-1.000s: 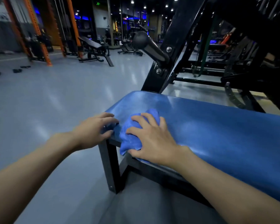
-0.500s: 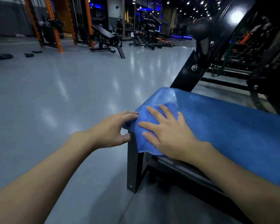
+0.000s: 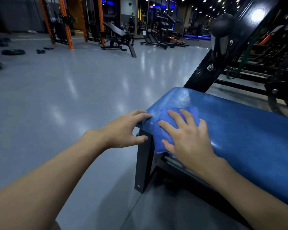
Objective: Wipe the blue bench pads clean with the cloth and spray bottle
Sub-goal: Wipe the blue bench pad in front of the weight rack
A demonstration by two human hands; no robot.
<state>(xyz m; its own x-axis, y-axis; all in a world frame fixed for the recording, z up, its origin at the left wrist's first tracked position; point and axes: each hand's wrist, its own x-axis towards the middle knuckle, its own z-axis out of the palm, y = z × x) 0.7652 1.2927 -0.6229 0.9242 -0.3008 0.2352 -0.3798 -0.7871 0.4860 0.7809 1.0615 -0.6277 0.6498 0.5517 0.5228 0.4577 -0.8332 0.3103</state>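
Since 0.5 s ago the cloth has slid slightly inward from the pad's end and drapes over its front edge. The right hand presses it with fingers spread flat. The left hand has relaxed fingers touching the pad's corner and holds nothing.

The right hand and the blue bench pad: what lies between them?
In the head view, the blue cloth lies between them: the right hand presses it onto the blue bench pad near its corner.

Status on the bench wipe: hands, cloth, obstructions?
Right hand flat on cloth, pressing it onto blue pad near corner. Left hand rests fingers on pad's end. Spray bottle not in view; nothing blocking.
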